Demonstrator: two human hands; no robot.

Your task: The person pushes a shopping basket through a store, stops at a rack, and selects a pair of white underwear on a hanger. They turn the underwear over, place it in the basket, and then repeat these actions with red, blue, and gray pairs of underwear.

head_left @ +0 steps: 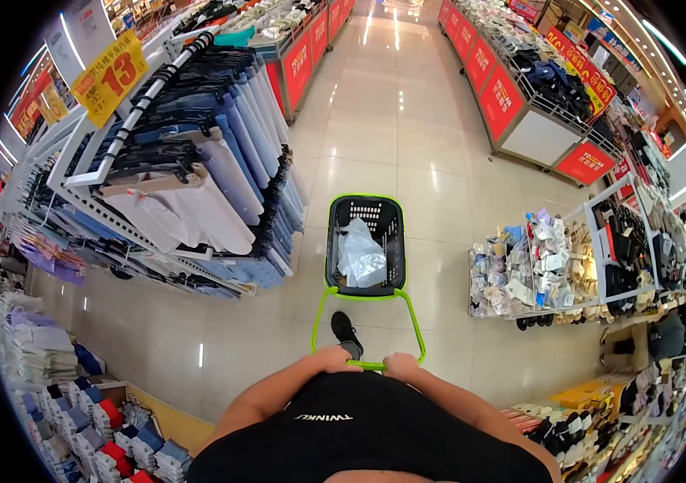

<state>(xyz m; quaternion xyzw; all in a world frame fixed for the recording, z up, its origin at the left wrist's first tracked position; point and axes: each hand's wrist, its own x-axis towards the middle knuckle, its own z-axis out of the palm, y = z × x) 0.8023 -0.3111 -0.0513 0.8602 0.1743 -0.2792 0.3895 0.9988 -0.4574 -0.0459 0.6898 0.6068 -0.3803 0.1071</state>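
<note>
A black shopping basket (331,249) with a bright green rim stands on the floor in front of me. Inside it lies a crumpled, translucent plastic bag (361,256); what the bag contains, I cannot make out. From the basket's near end a green handle (418,322) reaches back toward my body. My left hand (401,366) is closed around the right part of its crossbar. On the left part, my right hand's place is taken by the other hand: my right hand does not hold the right part, while the hand at the left end (338,359) grips the bar too.
Trousers on hangers (230,173) fill a rack at the left, under a yellow price sign (109,78). Red-sided display bins (497,92) line the aisle ahead. Socks (520,266) hang at the right, where a person (665,334) stands. Tiled floor (367,121) runs ahead.
</note>
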